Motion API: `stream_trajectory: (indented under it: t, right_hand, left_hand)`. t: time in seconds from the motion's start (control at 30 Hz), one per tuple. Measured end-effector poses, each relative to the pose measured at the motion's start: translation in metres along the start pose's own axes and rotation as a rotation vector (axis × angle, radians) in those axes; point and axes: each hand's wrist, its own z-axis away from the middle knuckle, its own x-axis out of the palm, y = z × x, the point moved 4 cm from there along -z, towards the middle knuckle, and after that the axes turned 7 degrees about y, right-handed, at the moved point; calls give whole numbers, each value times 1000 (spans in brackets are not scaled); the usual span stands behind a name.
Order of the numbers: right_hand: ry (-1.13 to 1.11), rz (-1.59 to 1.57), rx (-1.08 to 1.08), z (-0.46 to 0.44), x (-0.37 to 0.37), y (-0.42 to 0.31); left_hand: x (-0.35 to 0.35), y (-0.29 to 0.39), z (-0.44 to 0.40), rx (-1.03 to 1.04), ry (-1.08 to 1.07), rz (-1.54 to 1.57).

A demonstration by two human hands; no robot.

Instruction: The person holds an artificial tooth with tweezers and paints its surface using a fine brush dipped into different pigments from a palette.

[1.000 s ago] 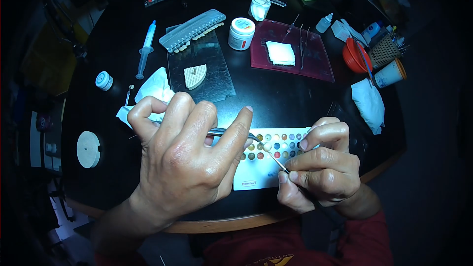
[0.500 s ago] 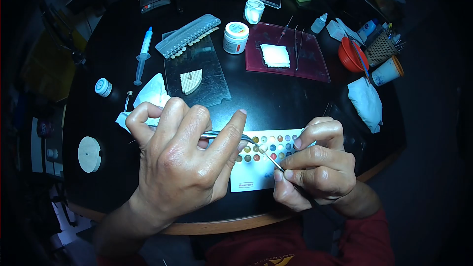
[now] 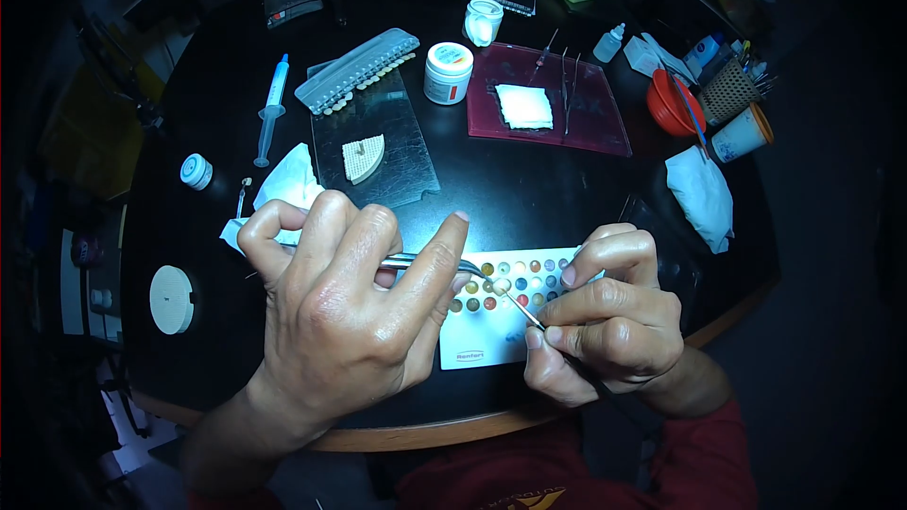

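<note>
I've got the dark bench [image 3: 515, 212], then L hand [image 3: 345, 297] & R hand [image 3: 614, 312] at its 3 o'clock, both grips pinched narrow. White palette [image 3: 480, 335] shows b/w them. L grip holds curved tweezers [image 3: 401, 262], R grip a thin brush [image 3: 522, 310]. I'd keep tweezers dead steady, brush strokes v. light. Sm. pale piece [image 3: 502, 287] is at tweezer tips: 3 o'clock of L grip, 10–11 of R; can't tell if brush touches it.

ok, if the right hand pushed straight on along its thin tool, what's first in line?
Likely the small pale piece at the tip of the curved tool; the thin tool in the right hand points at it. Whether they touch is unclear.
</note>
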Motion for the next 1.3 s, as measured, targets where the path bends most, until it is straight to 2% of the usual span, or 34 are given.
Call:
stream_trajectory:
  t: [1.3]
  right_hand:
    - [14,-39,36,1,-3,4]
  left_hand:
    - [-1,1,0,5,9,17]
